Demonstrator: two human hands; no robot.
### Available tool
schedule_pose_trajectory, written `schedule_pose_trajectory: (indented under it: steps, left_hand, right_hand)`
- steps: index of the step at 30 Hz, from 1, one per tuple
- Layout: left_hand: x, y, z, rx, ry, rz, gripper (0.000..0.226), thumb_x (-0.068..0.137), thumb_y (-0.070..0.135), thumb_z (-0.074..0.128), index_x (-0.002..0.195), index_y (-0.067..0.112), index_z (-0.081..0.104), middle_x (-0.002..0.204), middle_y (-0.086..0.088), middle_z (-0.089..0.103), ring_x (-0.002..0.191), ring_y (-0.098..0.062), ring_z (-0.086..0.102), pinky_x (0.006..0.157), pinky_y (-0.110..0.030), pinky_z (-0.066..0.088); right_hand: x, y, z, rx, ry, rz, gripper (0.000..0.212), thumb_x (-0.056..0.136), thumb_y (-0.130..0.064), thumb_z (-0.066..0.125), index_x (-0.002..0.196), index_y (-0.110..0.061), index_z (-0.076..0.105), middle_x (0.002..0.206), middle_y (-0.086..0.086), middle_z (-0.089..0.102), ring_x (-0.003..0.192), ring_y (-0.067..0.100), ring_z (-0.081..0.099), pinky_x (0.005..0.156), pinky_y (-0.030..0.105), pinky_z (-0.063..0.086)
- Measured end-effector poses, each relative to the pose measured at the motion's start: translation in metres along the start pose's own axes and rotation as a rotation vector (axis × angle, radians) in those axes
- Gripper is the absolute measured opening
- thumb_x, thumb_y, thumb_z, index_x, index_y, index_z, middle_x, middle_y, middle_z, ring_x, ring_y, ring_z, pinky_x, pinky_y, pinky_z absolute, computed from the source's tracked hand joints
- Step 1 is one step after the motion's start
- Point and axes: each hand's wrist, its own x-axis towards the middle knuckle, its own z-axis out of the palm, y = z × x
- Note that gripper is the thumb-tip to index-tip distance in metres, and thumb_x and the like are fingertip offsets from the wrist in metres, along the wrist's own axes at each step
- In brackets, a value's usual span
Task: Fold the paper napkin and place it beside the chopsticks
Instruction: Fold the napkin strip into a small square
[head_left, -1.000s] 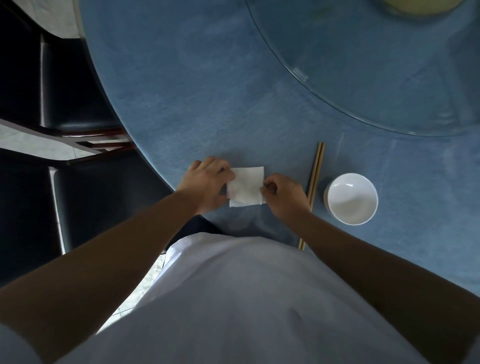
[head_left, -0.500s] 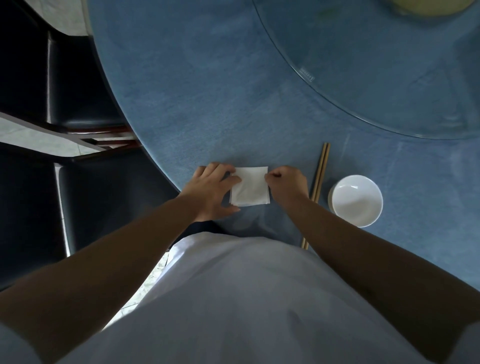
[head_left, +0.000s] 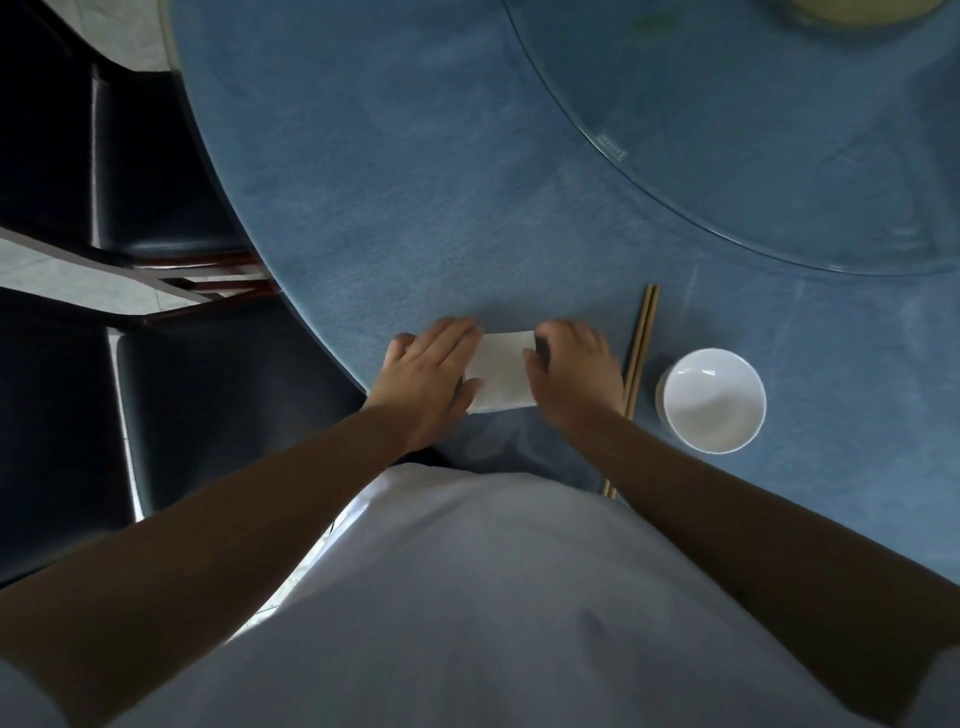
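A white folded paper napkin (head_left: 503, 370) lies flat on the blue tablecloth near the table's front edge. My left hand (head_left: 426, 371) rests on its left side with fingers spread flat. My right hand (head_left: 574, 371) presses on its right side, fingers curled over the edge. A pair of wooden chopsticks (head_left: 640, 343) lies just right of my right hand, pointing away from me; my right forearm hides their lower part.
A white empty bowl (head_left: 711, 399) stands right of the chopsticks. A round glass turntable (head_left: 753, 156) covers the far right of the table (head_left: 389, 182). Two dark chairs (head_left: 208, 405) stand at the left, beyond the table edge.
Both hands have shifted from pinching the napkin's edges to lying flatter on its two sides. The napkin stays in the same spot and looks narrower between the hands.
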Motion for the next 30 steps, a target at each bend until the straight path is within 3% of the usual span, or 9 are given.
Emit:
schedule_pose_trajectory:
  steps: [2,4,6,8,12,22,25,30]
  left_hand:
    - [0.004,0.008,0.007,0.072,-0.084,-0.010,0.062,0.095,0.035,0.040,0.150,0.013,0.024,0.159,-0.004,0.022,0.146,-0.018,0.016,0.114,-0.045,0.015]
    - [0.005,0.012,0.017,0.147,-0.154,-0.019,0.065,0.097,0.037,0.033,0.152,0.012,0.011,0.162,-0.004,0.009,0.148,-0.016,0.004,0.117,-0.044,0.002]
    - [0.003,0.013,0.024,0.188,-0.170,-0.028,0.065,0.098,0.041,0.025,0.152,0.012,0.006,0.162,-0.004,0.004,0.148,-0.017,0.001,0.117,-0.044,-0.001]
    - [0.000,0.012,0.026,0.210,-0.154,-0.033,0.066,0.096,0.045,0.024,0.152,0.011,0.013,0.161,-0.006,0.010,0.148,-0.019,0.007,0.117,-0.046,0.002]
    - [-0.002,0.009,0.027,0.211,-0.127,-0.060,0.074,0.093,0.054,0.034,0.150,0.007,0.021,0.160,-0.009,0.018,0.147,-0.022,0.016,0.117,-0.051,0.012]
    - [-0.007,0.009,0.025,0.182,-0.158,-0.227,0.098,0.083,0.077,0.021,0.152,0.010,0.000,0.162,-0.008,-0.008,0.147,-0.019,-0.012,0.118,-0.049,-0.002]
    - [-0.008,0.012,0.023,0.146,-0.110,-0.188,0.095,0.086,0.072,0.021,0.151,0.008,-0.002,0.159,-0.005,-0.013,0.146,-0.019,-0.014,0.118,-0.048,-0.002]
    - [-0.004,0.016,0.023,0.203,-0.093,-0.079,0.069,0.094,0.046,0.027,0.151,0.008,0.016,0.161,-0.008,0.012,0.148,-0.023,0.010,0.117,-0.050,0.007]
  right_hand:
    - [-0.006,0.000,0.009,-0.179,0.055,-0.305,0.032,0.084,-0.031,0.054,0.115,-0.019,0.057,0.119,0.005,0.060,0.109,0.029,0.053,0.085,0.041,0.040]
    - [-0.011,0.001,0.019,-0.257,0.020,-0.464,0.047,0.086,-0.029,0.056,0.130,-0.013,0.052,0.137,0.007,0.054,0.124,0.028,0.049,0.093,0.043,0.039]
    - [-0.013,0.005,0.026,-0.269,-0.071,-0.429,0.055,0.091,-0.033,0.052,0.140,-0.010,0.042,0.150,0.008,0.041,0.137,0.025,0.037,0.104,0.045,0.033]
    - [-0.013,0.011,0.029,-0.285,-0.143,-0.362,0.061,0.094,-0.040,0.045,0.146,-0.010,0.031,0.156,0.007,0.030,0.144,0.022,0.025,0.112,0.048,0.025]
    - [-0.013,0.015,0.029,-0.362,-0.188,-0.372,0.070,0.092,-0.052,0.035,0.148,-0.011,0.028,0.157,0.007,0.028,0.144,0.022,0.024,0.113,0.050,0.022]
    - [-0.009,0.020,0.024,-0.373,-0.180,-0.294,0.093,0.085,-0.067,0.035,0.150,-0.005,0.014,0.160,0.012,0.014,0.147,0.024,0.010,0.115,0.051,0.013]
    - [-0.009,0.021,0.023,-0.333,-0.153,-0.322,0.079,0.091,-0.055,0.030,0.150,-0.007,0.010,0.161,0.011,0.011,0.147,0.024,0.006,0.115,0.050,0.010]
    - [-0.012,0.023,0.028,-0.355,-0.144,-0.421,0.065,0.095,-0.045,0.030,0.149,-0.009,0.023,0.158,0.009,0.025,0.146,0.021,0.019,0.114,0.048,0.017]
